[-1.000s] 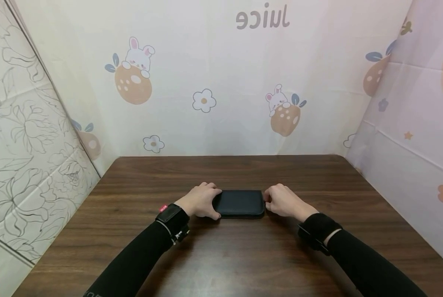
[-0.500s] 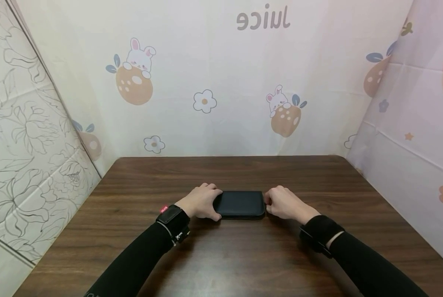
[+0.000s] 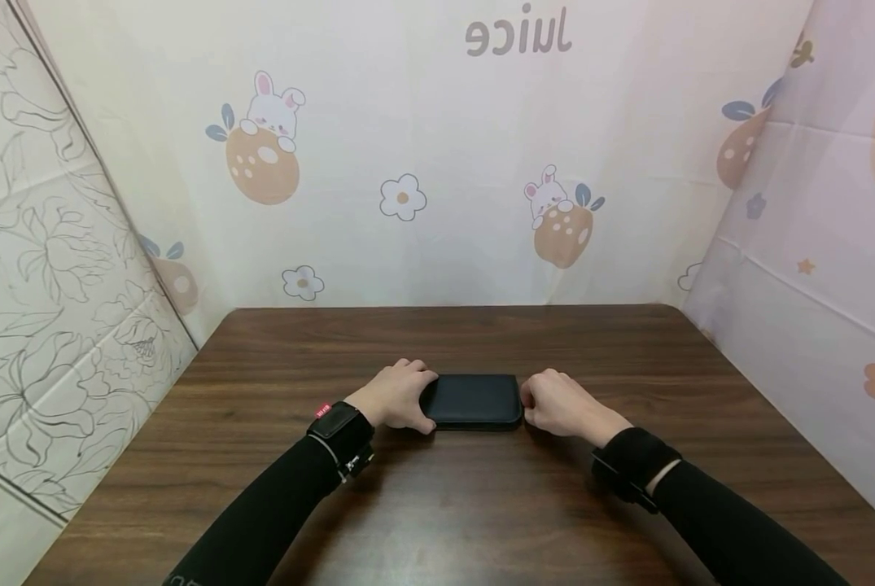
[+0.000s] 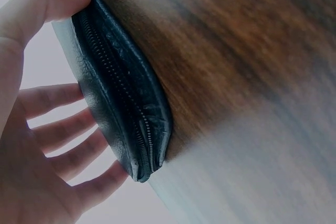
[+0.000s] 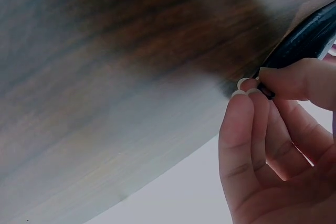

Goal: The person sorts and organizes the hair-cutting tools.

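A black zippered wallet (image 3: 474, 400) lies flat on the brown wood-grain table, crosswise in front of the person. My left hand (image 3: 402, 397) holds its left end, thumb at the near edge and fingers at the far side. In the left wrist view the thumb presses the rim of the wallet (image 4: 121, 82), and a dark zipper (image 4: 113, 66) with its teeth showing runs along that side. At the right end, my right hand (image 3: 560, 403) has its fingers curled in. The right wrist view shows thumb and fingertips pinching a small dark zipper pull (image 5: 268, 92), mostly hidden by them.
The table (image 3: 437, 505) stretches to the person's front and ends at a pale printed curtain (image 3: 408, 122) behind. Patterned sheets also hang at left and right. Black sleeves and wrist straps (image 3: 343, 439) cover both forearms.
My right hand has shifted very slightly toward the person at the wallet's right end. The left hand and the wallet stay in place.
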Action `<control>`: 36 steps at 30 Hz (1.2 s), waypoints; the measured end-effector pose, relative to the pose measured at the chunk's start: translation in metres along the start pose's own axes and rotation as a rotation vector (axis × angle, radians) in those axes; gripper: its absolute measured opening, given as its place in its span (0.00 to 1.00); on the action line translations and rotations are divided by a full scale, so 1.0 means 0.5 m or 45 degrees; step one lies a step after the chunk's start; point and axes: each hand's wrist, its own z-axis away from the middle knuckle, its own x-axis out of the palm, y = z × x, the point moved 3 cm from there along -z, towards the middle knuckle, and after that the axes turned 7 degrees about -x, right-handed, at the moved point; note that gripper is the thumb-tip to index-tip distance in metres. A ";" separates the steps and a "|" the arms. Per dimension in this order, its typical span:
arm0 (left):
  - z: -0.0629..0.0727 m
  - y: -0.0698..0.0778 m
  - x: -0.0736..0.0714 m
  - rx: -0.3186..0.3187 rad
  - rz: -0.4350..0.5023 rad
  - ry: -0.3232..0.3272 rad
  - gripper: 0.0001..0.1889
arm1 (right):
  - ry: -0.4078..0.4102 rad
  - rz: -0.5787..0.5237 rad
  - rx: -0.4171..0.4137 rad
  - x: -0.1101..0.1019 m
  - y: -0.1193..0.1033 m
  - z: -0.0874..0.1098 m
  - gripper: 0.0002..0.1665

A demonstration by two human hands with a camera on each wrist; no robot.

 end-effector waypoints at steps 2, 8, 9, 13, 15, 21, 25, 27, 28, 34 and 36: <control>0.001 0.001 -0.001 0.002 0.005 0.003 0.42 | 0.001 0.000 0.001 0.000 0.000 0.001 0.15; 0.003 0.000 -0.003 0.000 0.021 0.010 0.41 | 0.001 0.000 -0.008 0.001 -0.002 0.001 0.15; 0.003 0.000 -0.003 0.000 0.020 0.010 0.41 | 0.003 0.001 -0.009 0.000 -0.002 0.000 0.15; 0.001 0.000 -0.002 -0.002 0.013 0.015 0.42 | 0.016 0.017 -0.022 -0.002 -0.003 -0.001 0.15; 0.001 0.001 -0.001 -0.002 0.008 0.013 0.42 | 0.015 0.018 -0.019 -0.002 -0.004 -0.001 0.15; 0.000 0.000 0.004 -0.003 0.005 0.011 0.42 | 0.002 0.000 -0.011 0.000 -0.003 0.001 0.16; -0.002 0.000 0.006 -0.017 0.001 0.008 0.42 | -0.004 -0.006 -0.001 0.000 -0.002 0.001 0.15; -0.002 0.001 0.006 -0.018 0.000 0.009 0.42 | -0.009 -0.007 0.006 -0.001 -0.001 0.002 0.14; -0.002 0.002 0.005 -0.018 -0.002 0.008 0.42 | -0.011 -0.006 0.009 -0.002 0.000 0.002 0.14; -0.001 0.005 0.002 -0.022 -0.002 0.004 0.42 | -0.018 0.000 0.010 -0.001 0.000 0.002 0.12; -0.001 0.004 0.003 -0.025 -0.004 0.001 0.42 | -0.015 0.001 0.006 -0.001 -0.002 0.002 0.12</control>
